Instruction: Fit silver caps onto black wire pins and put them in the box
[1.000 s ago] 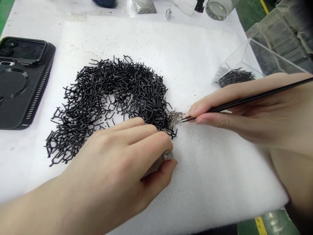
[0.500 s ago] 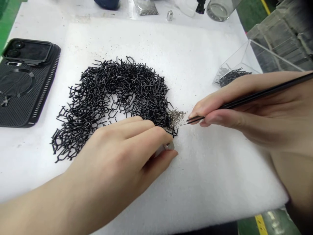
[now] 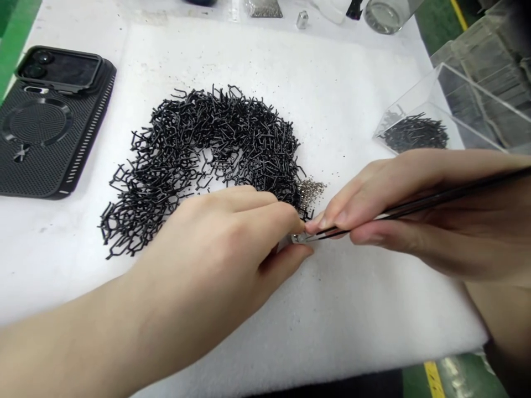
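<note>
My left hand (image 3: 232, 243) is closed on a small silvery metal block (image 3: 297, 238), gripped between thumb and fingers; most of the block is hidden. In my right hand (image 3: 398, 210) I hold dark tweezers (image 3: 423, 206), with their thin tips at the face of the block. Whether the tips pinch a tiny part is too small to tell. Just beyond the block lies a little heap of tiny brassy grains (image 3: 311, 192). A curved pile of thin black bent pieces (image 3: 224, 121) spreads behind and left of my left hand.
A black phone in a case (image 3: 53, 132) lies at the left. At the right stands a clear tray (image 3: 442, 88) with dark slender pieces. Along the back are a bag of small parts (image 3: 264, 8), a small metal piece (image 3: 302, 20) and a glass jar (image 3: 384, 16). White foam (image 3: 352, 326) covers the table.
My right hand has brought the tweezers from beside the brassy grains down and left to the block. The left hand keeps its grip on the block. The whole view has shifted slightly.
</note>
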Motion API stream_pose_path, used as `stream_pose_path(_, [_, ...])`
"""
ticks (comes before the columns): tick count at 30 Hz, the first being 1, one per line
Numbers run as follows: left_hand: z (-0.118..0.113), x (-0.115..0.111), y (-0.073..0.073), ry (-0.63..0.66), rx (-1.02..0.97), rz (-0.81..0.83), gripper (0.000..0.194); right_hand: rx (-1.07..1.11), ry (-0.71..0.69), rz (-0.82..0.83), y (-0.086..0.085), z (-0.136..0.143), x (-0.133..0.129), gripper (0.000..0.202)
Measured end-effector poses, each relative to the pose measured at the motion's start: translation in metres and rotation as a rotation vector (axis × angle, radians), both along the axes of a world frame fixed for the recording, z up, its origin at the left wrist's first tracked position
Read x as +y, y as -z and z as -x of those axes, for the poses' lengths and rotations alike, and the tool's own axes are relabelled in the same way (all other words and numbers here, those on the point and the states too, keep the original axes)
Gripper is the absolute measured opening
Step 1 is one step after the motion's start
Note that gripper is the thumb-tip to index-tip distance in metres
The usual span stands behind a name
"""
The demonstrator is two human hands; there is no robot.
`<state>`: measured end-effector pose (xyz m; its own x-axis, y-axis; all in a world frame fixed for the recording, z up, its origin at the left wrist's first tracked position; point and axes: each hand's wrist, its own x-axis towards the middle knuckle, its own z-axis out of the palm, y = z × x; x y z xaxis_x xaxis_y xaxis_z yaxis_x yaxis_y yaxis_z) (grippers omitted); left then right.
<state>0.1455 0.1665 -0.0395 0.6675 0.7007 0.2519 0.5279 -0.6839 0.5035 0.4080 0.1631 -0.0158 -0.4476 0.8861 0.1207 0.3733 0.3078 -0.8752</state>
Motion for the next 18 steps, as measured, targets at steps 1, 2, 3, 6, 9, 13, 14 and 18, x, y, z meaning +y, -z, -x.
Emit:
stream_pose_path(1, [-0.001, 0.0, 0.002, 0.0, -0.01, 0.0, 0.016, -0.005, 0.003, -0.004, 0.001, -0.001, -0.001, 0.015])
stream_pose_path(2, [-0.001, 0.001, 0.004, 0.001, -0.021, 0.002, 0.017, -0.001, 0.005, -0.008, 0.002, -0.002, -0.002, 0.013])
stream_pose_path(3, [-0.002, 0.001, 0.005, 0.001, -0.042, -0.006, 0.017, 0.001, 0.009, -0.01, 0.003, -0.002, -0.002, 0.011])
stream_pose_path(6, [-0.002, 0.001, 0.005, -0.008, -0.065, -0.018, 0.013, -0.002, 0.002, -0.022, 0.007, -0.004, -0.001, 0.009])
stream_pose_path(9, [-0.002, 0.0, 0.001, -0.015, -0.037, -0.015, 0.012, 0.038, -0.051, -0.002, 0.011, -0.005, 0.003, 0.012])
stream_pose_path(13, [-0.002, 0.0, -0.004, -0.021, 0.019, -0.006, 0.008, 0.079, -0.066, 0.019, 0.011, -0.006, 0.006, 0.012])
stream_pose_path(14, [-0.002, 0.0, -0.004, -0.029, 0.057, 0.014, 0.008, 0.071, -0.068, 0.013, 0.01, -0.006, 0.006, 0.012])
stream_pose_path(18, [-0.004, 0.002, -0.001, -0.008, 0.025, -0.001, 0.01, 0.062, -0.074, -0.014, 0.008, -0.005, 0.006, 0.012])
